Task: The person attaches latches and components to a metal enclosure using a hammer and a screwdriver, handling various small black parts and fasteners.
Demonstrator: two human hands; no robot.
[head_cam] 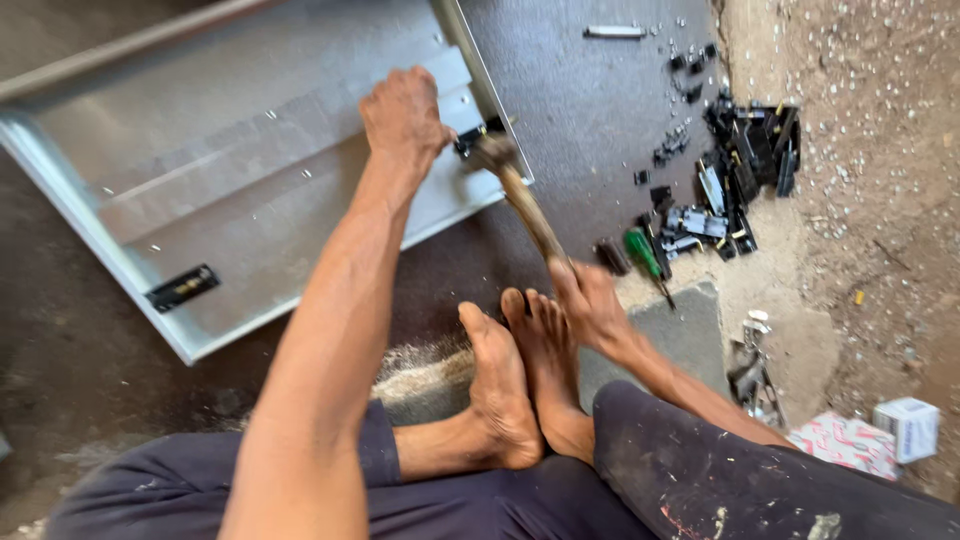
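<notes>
Left fingers (432,128): curled, pinning a small dark fitting (468,140) against the right edge of the grey metal panel (250,170)
Right fingers (572,282): clenched round the lower end of the wooden hammer handle (530,215)
Hammer head (492,152): blurred, touching or just beside the fitting, right of the left hand (403,115)
Long axis: handle runs from the right hand (592,305) up and leftward to the panel edge
Nearer hand: left, at the fitting itself
Floor: panel lies flat ahead of the bare feet (520,370); green-handled screwdriver (645,255) and black hardware pile (745,160) well to the right
</notes>
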